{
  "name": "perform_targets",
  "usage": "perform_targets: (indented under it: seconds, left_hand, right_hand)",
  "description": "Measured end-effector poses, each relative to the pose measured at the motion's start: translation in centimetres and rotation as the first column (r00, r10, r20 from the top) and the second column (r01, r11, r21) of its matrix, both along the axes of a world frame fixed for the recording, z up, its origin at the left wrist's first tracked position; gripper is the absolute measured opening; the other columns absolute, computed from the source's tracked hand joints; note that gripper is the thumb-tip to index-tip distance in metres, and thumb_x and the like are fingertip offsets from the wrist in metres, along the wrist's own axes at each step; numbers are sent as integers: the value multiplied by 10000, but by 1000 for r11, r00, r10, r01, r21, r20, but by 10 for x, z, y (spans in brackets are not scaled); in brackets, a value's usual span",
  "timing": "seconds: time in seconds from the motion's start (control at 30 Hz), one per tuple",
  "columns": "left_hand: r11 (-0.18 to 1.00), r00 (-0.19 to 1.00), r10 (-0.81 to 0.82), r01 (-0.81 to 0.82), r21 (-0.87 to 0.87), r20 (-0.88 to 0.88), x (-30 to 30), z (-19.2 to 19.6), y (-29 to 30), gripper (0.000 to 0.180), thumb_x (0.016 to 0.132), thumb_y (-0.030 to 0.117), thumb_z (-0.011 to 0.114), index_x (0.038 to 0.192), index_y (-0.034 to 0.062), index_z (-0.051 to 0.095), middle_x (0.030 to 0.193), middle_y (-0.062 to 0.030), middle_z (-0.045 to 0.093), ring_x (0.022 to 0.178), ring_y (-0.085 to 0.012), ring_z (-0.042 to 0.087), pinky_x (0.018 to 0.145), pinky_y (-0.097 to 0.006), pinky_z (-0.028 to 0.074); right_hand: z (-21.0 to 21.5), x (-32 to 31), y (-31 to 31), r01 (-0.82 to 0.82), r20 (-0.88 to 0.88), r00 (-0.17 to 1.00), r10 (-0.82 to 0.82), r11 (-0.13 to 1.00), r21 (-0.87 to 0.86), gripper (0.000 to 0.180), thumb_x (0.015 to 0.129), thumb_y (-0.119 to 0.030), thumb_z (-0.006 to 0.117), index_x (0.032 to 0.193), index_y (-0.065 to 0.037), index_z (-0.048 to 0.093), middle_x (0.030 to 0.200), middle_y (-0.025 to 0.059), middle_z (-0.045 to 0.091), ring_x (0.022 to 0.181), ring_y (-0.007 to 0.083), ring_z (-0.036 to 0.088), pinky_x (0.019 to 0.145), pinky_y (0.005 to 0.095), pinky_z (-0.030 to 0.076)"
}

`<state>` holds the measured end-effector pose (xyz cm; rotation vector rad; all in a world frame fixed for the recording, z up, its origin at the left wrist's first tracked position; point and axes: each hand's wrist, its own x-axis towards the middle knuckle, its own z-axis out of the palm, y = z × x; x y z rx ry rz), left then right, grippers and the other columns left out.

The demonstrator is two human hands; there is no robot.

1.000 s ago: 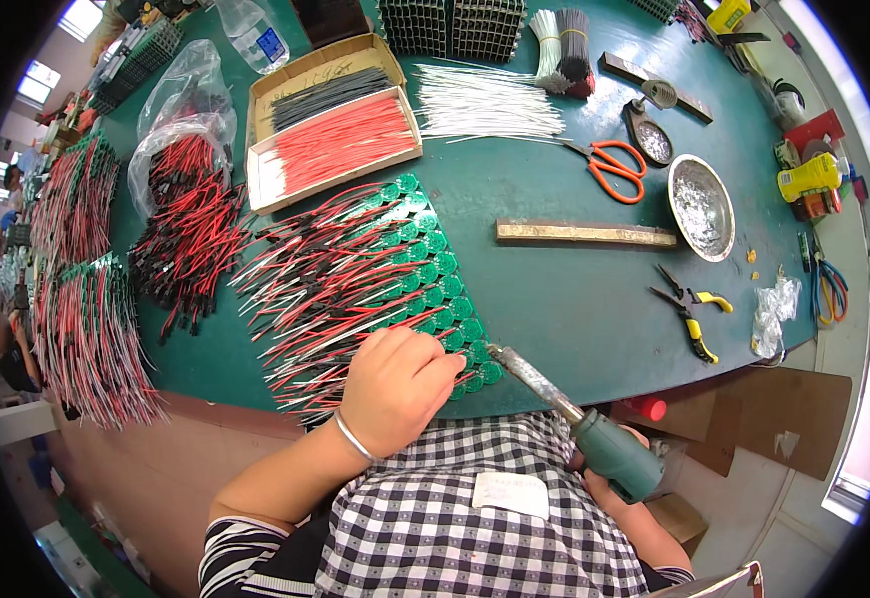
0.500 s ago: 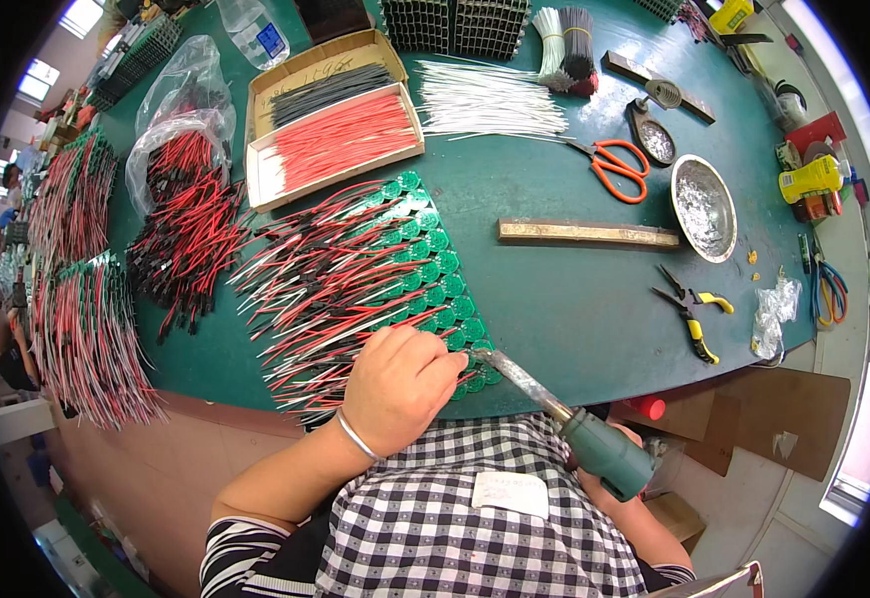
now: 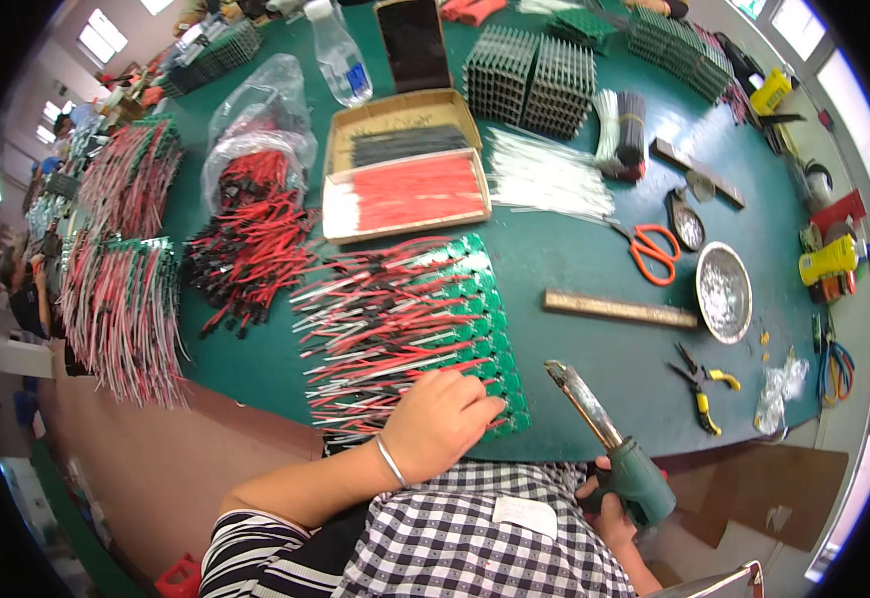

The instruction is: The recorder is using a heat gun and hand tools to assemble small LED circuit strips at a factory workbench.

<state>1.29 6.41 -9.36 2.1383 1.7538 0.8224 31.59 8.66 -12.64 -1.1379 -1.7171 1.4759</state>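
Note:
My left hand (image 3: 442, 424), with a silver bangle at the wrist, is closed with its fingertips pressed together over the near end of a panel of round green circuit boards (image 3: 500, 344). What it pinches is hidden under the fingers. Red, black and white wires (image 3: 380, 344) trail leftward from the boards, some beneath my hand. My right hand (image 3: 609, 513) is wrapped round the green handle of a soldering iron (image 3: 634, 483). The iron's metal tip points up and to the left, just right of the panel and apart from it.
Right of the panel lie a wooden bar (image 3: 619, 307), orange-handled scissors (image 3: 654, 254), a metal bowl (image 3: 724, 292) and yellow-handled pliers (image 3: 702, 387). Behind are a carton of red and black wires (image 3: 407, 214) and loose white wires (image 3: 549, 174). A bag of red-black leads (image 3: 255, 214) stands left.
The soldering iron's tip has come off the boards and moved right, away from the panel. My left hand stays closed at the panel's near end. The whole view has shifted.

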Motion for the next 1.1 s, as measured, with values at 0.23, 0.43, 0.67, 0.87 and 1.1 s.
perform_targets:
  seconds: [0.23, 0.43, 0.67, 0.87, 1.1]
  left_hand:
    - [896, 962, -266, 222, -384, -66, -69, 54, 11, 345, 781, 125, 646, 1125, 128, 613, 917, -65, 602, 874, -262, 591, 768, -389, 474]
    - [991, 960, 125, -132, -11, -251, -132, 41, 114, 163, 821, 167, 618, 949, 84, 675, 858, -105, 629, 868, -298, 603, 763, -398, 481]
    - [920, 852, 392, -358, 159, -346, -170, 4, 201, 137, 808, 136, 622, 904, 79, 703, 890, -111, 650, 892, -306, 607, 793, -411, 483]
    - [904, 832, 361, -423, -62, -420, -177, -2, 231, 213, 760, 122, 652, 961, 88, 712, 947, -142, 668, 951, -313, 614, 827, -428, 486]
    - [920, 795, 377, -380, 95, -474, -182, -6, 230, 133, 769, 186, 648, 855, 127, 730, 893, -99, 652, 903, -300, 601, 802, -420, 478]
  right_hand:
    - [0, -12, 8, 196, -109, 975, -196, 981, -11, 344, 862, -127, 456, 1160, 34, 516, 665, 108, 606, 533, 129, 495, 514, 249, 391]
    - [8, -31, 18, 235, -209, 946, -247, 969, -81, 349, 850, -110, 455, 1161, 32, 523, 677, 115, 610, 529, 136, 492, 517, 252, 396]
    - [8, -28, 13, 215, -152, 962, -227, 972, -90, 370, 859, -129, 455, 1187, 34, 509, 675, 117, 606, 535, 134, 496, 505, 254, 397]
    - [19, -36, 23, 229, -191, 948, -256, 961, -154, 365, 862, -117, 448, 1190, 33, 506, 672, 116, 606, 537, 123, 489, 496, 246, 393]
    - [16, -41, 27, 208, -192, 957, -218, 976, -72, 346, 870, -87, 441, 1185, 38, 507, 685, 122, 609, 556, 133, 510, 533, 248, 413]
